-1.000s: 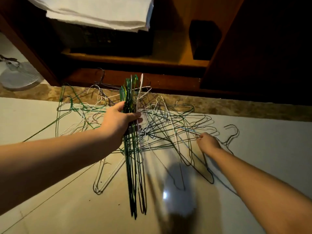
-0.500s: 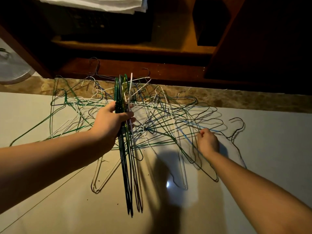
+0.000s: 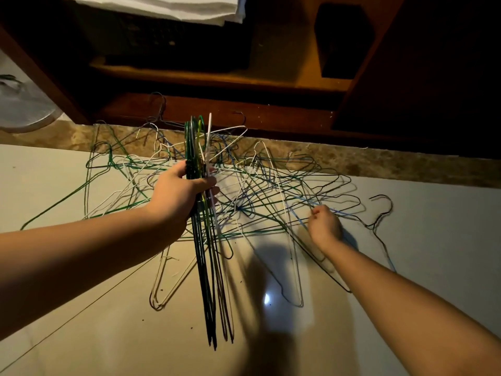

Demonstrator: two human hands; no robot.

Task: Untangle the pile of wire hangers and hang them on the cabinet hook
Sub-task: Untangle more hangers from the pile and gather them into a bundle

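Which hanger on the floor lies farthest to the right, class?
The dark wire hanger just right of the right hand. Its hook curls out beyond the tangled pile, nearly on its own, while the other hangers cross over one another.

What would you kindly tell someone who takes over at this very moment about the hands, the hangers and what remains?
Left hand: grips the bundle of green, black and white wire hangers.
Right hand: pinches a wire in the tangled pile of thin wire hangers on the pale floor.
Done: one bundle gathered.
Left: untangle the pile, hang all; no cabinet hook in view.
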